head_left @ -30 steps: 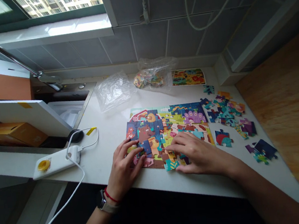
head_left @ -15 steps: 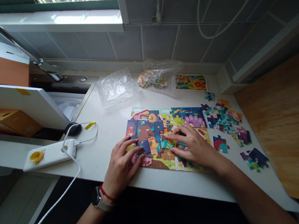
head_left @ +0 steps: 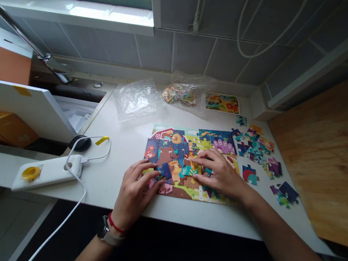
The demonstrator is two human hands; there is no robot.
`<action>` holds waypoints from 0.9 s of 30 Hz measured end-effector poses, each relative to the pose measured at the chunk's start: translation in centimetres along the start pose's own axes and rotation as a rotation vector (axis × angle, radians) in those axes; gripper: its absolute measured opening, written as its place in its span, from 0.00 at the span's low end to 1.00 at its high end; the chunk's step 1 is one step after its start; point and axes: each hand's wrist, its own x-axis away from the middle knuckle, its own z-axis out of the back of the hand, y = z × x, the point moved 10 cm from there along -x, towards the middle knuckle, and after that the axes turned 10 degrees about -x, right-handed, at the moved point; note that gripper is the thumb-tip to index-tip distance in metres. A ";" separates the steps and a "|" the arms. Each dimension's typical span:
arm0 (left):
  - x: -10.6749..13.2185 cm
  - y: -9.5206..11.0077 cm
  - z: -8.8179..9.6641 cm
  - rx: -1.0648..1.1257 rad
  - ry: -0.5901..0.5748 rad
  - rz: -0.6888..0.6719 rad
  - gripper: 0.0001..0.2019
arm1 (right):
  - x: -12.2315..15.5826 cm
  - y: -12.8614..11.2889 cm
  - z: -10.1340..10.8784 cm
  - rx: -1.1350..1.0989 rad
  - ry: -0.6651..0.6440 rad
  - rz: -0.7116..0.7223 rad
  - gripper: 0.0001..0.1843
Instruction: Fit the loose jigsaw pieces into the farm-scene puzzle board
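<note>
Both hands have slid up the puzzle (head_left: 192, 153) since the earlier frames, the right one going from the near edge to the middle. Now the left hand (head_left: 136, 190) lies flat and spread on the near-left part of the picture, fingers pressing the joined pieces and gripping nothing. The right hand (head_left: 220, 173) lies open too, its fingertips (head_left: 198, 160) on pieces around the centre, pinching none that I can see. The puzzle sits on the white counter (head_left: 121, 145), close to its near edge, mostly assembled. Its pieces look like thin, light card, stiff enough to push but apt to buckle or pop apart if lifted as a sheet; single pieces are best taken by the edges between fingertips, while the joined part wants flat pressure from above. Loose pieces (head_left: 255, 146) lie scattered to the right, with two more (head_left: 285, 194) nearer. A bag (head_left: 182, 92) of pieces, an empty bag (head_left: 135, 99) and a picture card (head_left: 221, 102) lie at the far side. A white power bank (head_left: 47, 172) with its cable lies at left. No writing is legible.
</note>
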 end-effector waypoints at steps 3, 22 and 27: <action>0.1 -0.3 0.6 -0.012 0.055 0.032 0.05 | 0.1 -0.6 0.3 -0.014 0.006 0.049 0.22; 2.0 0.4 0.5 -0.164 -0.067 -0.166 0.12 | 2.0 -4.8 -2.7 -0.023 -0.051 0.200 0.19; 3.2 -1.6 2.3 -0.214 -0.037 -0.122 0.10 | 2.5 -6.8 -3.7 0.025 -0.030 0.188 0.17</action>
